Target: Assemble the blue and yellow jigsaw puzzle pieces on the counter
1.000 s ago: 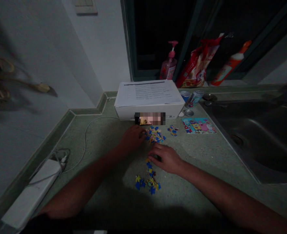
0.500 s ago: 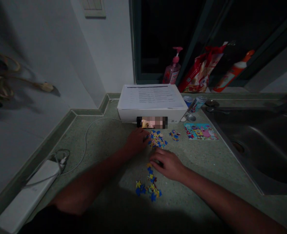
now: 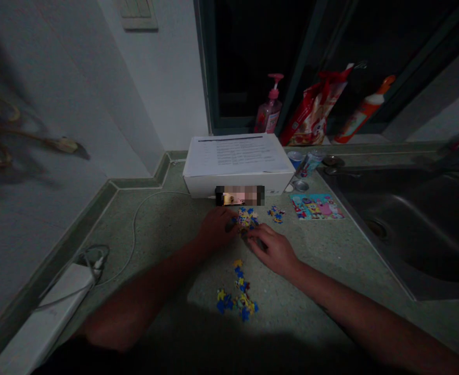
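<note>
Small puzzle pieces, blue, yellow and pink, lie in a loose pile in front of the white box. At its left edge is my left hand, fingers bent with a gap between thumb and fingertips, touching or close to the pieces. My right hand reaches to the near right edge of the pile, thumb and fingers apart; no piece shows clearly in it. Nearer me, a spread-out group of puzzle pieces forms a crooked line, topped by an orange piece. A smaller cluster of pieces sits right of the pile.
A phone leans against the white box. A colourful cartoon picture card lies by the sink. Cans stand beside the box. At left, a cable runs to a power strip.
My right hand has moved away from the orange piece, forward to the pile's near edge. My left hand stays by the pile. The view has shifted slightly.
</note>
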